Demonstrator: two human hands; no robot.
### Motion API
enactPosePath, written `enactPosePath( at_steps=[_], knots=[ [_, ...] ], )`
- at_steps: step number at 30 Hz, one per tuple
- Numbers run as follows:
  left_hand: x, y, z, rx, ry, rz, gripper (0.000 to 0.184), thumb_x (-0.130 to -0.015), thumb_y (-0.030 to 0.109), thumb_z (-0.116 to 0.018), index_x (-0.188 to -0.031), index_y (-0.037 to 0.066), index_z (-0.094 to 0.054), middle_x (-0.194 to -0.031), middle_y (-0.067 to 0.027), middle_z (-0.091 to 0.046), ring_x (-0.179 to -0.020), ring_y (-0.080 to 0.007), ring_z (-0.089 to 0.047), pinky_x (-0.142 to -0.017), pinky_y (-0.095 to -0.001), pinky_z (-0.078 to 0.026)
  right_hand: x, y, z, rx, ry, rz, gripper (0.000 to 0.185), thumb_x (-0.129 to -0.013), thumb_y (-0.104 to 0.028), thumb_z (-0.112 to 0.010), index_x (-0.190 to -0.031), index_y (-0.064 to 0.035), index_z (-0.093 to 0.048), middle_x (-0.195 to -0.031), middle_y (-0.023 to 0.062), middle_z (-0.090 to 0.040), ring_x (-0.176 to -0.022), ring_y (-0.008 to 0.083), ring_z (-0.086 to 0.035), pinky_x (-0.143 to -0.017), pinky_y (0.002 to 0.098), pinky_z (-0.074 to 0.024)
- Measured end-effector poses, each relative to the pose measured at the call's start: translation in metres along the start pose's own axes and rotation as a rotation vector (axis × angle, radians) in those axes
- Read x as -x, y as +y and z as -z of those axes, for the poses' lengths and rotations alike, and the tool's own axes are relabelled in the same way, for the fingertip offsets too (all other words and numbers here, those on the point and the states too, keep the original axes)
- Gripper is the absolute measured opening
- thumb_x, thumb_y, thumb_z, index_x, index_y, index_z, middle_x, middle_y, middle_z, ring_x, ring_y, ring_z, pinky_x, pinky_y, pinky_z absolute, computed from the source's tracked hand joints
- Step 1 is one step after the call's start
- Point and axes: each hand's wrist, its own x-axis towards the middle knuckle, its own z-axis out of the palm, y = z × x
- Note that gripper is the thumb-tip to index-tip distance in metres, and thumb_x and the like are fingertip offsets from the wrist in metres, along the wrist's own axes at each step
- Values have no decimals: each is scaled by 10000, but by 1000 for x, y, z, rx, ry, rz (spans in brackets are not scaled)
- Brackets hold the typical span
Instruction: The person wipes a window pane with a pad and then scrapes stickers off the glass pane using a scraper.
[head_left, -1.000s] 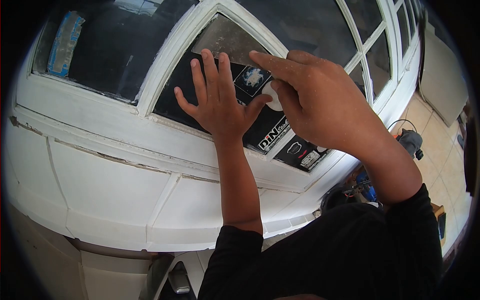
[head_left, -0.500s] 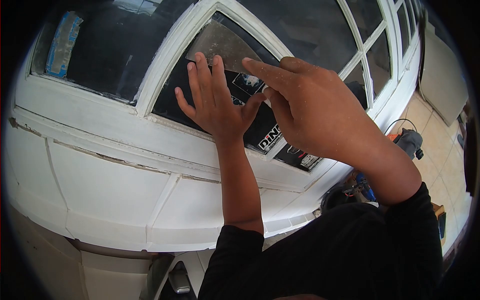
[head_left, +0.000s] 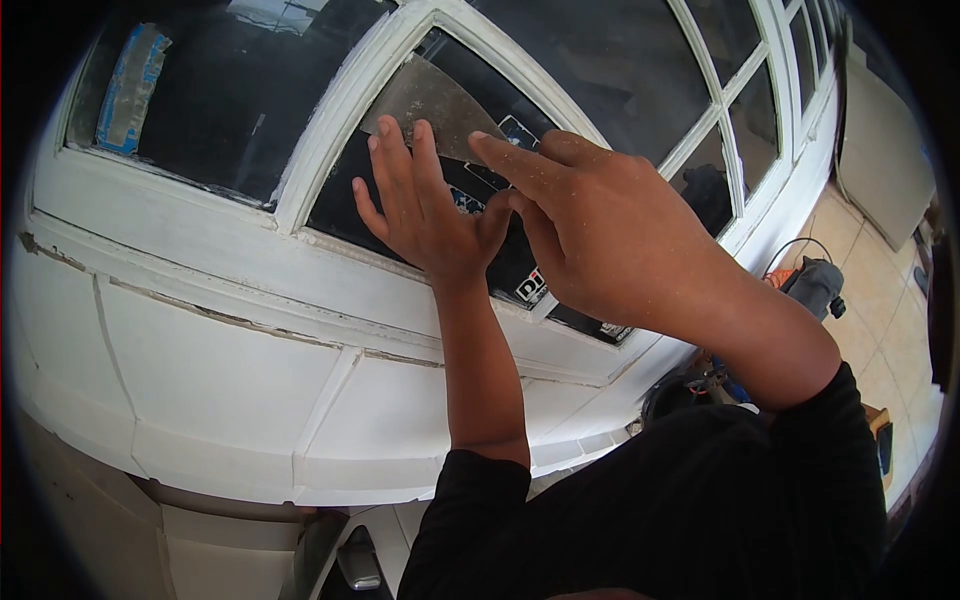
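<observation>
A wide grey putty knife blade (head_left: 437, 102) lies against the dark glass pane, its broad end along the white window frame (head_left: 345, 95). My right hand (head_left: 620, 225) is closed around its handle, which is hidden, and the index finger is stretched along the blade. My left hand (head_left: 430, 215) has its fingers spread, with the fingertips on the lower edge of the blade. Both hands come close together near the left thumb. Stickers with white lettering (head_left: 531, 286) show on the dark pane below and between the hands.
A strip of blue and grey tape (head_left: 132, 88) is stuck to the left pane. White panelling (head_left: 220, 350) with cracked seams runs below the windows. A grey power tool (head_left: 815, 285) stands on the tiled floor at right, and a vehicle door handle (head_left: 360, 560) shows at the bottom.
My right hand has shifted left, and the putty knife blade has slid left and slightly down towards the frame. The right hand covers more of the sticker lettering. My left hand has barely moved.
</observation>
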Motion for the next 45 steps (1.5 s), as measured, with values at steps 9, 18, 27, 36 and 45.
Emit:
enactPosePath(
  at_steps=[9, 18, 27, 36, 45],
  knots=[
    [2, -3, -1, 4, -2, -14, 879, -971, 807, -266, -1387, 104, -589, -1474, -190, -572, -1353, -348, -561, -1179, -524, -204, 0, 2, -1, -4, 30, 14, 448, -939, -34, -606, -1386, -8, -608, -913, 193, -669, -700, 323, -697, -661, 406, -581],
    [1, -1, 0, -38, -59, -38, 920, -959, 824, -258, -1432, 93, -555, -1503, -190, -549, -1372, -344, -547, -1181, -532, -174, -1, -1, 4, -17, 11, -27, 461, -939, -28, -599, -1401, -13, -594, -905, 183, -660, -722, 316, -690, -667, 411, -573],
    [3, -4, -2, -30, -71, -58, 921, -944, 834, -286, -1481, 120, -510, -1521, -161, -541, -1420, -337, -497, -1181, -558, -134, -2, 6, 6, -34, -1, -39, 526, -872, -110, -642, -1376, 35, -593, -953, 234, -701, -791, 341, -730, -741, 408, -608],
    [4, -7, 1, 22, -18, -84, 891, -957, 818, -296, -1430, 108, -554, -1472, -172, -584, -1399, -358, -512, -1168, -560, -203, 11, 18, 12, -21, 52, 20, 475, -898, -86, -627, -1371, -44, -618, -910, 195, -670, -719, 359, -692, -673, 434, -579],
    [54, -8, 59, 336, 324, 6, 639, -1103, 516, -214, -1394, 29, -509, -1326, -334, -584, -1266, -500, -558, -1069, -631, -446, 92, 36, 86, -17, -64, -105, 581, -879, -44, -658, -1450, -99, -566, -844, 117, -560, -585, 307, -614, -521, 411, -512]
  ],
)
